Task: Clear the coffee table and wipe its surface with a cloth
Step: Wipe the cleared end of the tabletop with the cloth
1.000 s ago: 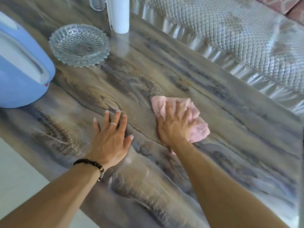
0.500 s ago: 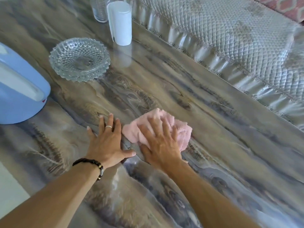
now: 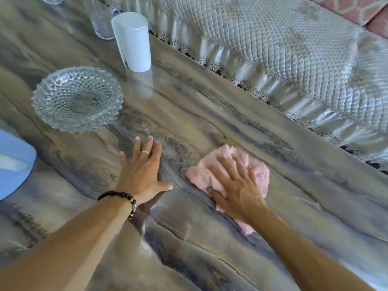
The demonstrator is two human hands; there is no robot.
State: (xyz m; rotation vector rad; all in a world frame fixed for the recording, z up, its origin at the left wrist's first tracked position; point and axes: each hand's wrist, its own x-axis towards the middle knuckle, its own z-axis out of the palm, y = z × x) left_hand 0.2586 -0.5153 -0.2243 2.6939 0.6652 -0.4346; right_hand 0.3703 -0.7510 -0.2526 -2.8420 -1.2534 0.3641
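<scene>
The coffee table (image 3: 210, 114) has a glossy marbled grey-brown top that fills most of the view. A crumpled pink cloth (image 3: 258, 173) lies on it right of centre. My right hand (image 3: 235, 185) presses flat on the cloth, fingers spread over it. My left hand (image 3: 142, 169) rests flat on the bare tabletop just left of the cloth, fingers apart, holding nothing; it wears a ring and a dark bead bracelet.
A cut-glass bowl (image 3: 77, 97) sits at the left. Behind it stand a white cylinder (image 3: 132, 40) and a clear drinking glass (image 3: 100, 17). A light blue rounded object (image 3: 12, 164) is at the left edge. A quilted silver sofa cover (image 3: 283, 49) runs along the table's far side.
The right hand swept the pink cloth left toward the left hand, then back to the right. The left hand stayed planted on the table. The view shifted slightly.
</scene>
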